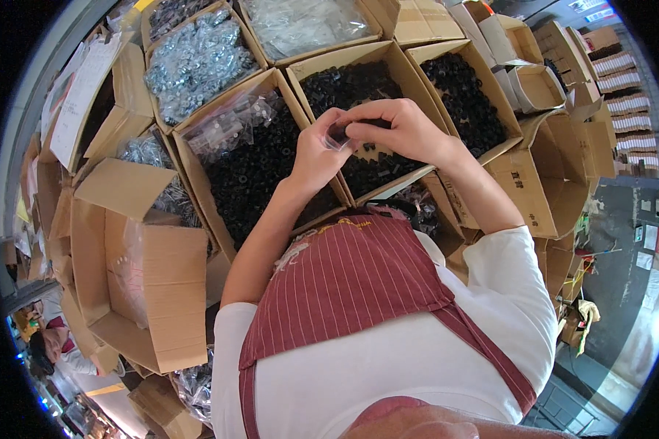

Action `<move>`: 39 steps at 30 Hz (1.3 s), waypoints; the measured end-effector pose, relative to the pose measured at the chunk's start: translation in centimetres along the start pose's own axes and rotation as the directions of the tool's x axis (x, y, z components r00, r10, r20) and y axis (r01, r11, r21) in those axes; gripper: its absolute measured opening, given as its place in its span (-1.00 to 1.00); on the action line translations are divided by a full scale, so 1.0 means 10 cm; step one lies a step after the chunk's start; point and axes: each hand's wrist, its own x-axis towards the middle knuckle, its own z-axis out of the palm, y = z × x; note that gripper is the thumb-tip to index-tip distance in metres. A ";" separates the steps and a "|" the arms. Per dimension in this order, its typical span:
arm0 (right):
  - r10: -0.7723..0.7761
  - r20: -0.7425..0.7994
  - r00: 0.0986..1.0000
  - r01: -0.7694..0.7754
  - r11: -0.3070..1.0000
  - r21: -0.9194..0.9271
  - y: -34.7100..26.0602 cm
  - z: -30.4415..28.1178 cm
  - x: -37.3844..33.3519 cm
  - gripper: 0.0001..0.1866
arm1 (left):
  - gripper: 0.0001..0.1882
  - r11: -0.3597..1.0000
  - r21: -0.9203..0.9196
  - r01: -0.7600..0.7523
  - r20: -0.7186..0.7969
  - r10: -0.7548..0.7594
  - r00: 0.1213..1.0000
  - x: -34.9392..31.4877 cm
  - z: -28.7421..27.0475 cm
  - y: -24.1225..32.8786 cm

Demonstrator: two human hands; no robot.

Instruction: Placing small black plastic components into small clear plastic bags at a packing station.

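My left hand (316,150) and my right hand (406,132) meet above an open cardboard box (294,77) of small black parts (377,174). Between them is a small see-through plastic bag (337,137). The left fingers are closed on its near side. My right hand curls over from the other side, its thumb and fingers at the bag's mouth. Something dark shows between the hands, but its kind cannot be made out. To the left, another box holds black ring-like parts (252,164), with a plastic bag of pale pieces (231,128) on top.
Farther off stand boxes of silvery metal parts (198,62) and see-through plastic bags (307,29). A box of black parts (461,102) is on the right. Open cartons (172,293) flank me on the left, with more cartons (542,175) on the right. Another person (69,355) is at the lower left.
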 end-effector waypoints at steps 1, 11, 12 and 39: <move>0.000 0.003 1.000 0.000 1.000 -0.002 -0.06 -0.03 0.01 -0.72 | -0.71 1.000 0.002 -0.012 -0.003 0.012 1.000 0.00 -0.01 0.00; 0.275 0.249 0.929 -0.336 0.908 0.249 -0.38 -0.14 0.08 -0.61 | -0.50 0.999 -0.043 -0.011 -0.068 0.008 0.998 -0.01 0.03 -0.02; 0.284 0.265 0.922 -0.346 0.910 0.229 -0.38 -0.15 0.10 -0.62 | -0.48 0.986 -0.164 0.005 -0.027 -0.009 1.000 -0.02 0.03 0.02; 0.386 0.225 0.895 -0.337 0.250 0.908 0.23 -0.31 -0.03 -0.53 | -0.80 0.998 -0.046 -0.031 -0.087 0.027 0.996 0.00 0.03 0.03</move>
